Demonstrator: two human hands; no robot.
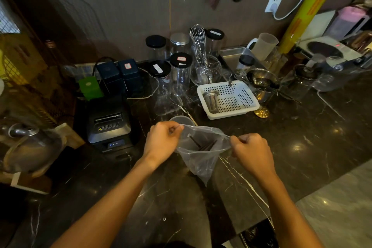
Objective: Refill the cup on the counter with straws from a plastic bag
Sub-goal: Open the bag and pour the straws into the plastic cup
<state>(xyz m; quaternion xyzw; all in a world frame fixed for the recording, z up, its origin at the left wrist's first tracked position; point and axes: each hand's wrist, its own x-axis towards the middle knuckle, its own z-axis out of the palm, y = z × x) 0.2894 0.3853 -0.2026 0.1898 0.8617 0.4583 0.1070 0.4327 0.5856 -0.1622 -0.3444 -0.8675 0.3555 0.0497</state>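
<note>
A clear plastic bag hangs above the dark marble counter, its mouth stretched wide between both hands. My left hand pinches the bag's left rim and my right hand pinches its right rim. Dark straws lie inside the bag, their ends visible through the mouth. A translucent cup stands on the counter just behind the bag, partly hidden by my left hand and the bag's rim.
A black receipt printer stands to the left. A white perforated basket with a metal strainer sits behind right. Clear jars with black lids, a whisk and glassware crowd the back. The counter edge runs along the lower right.
</note>
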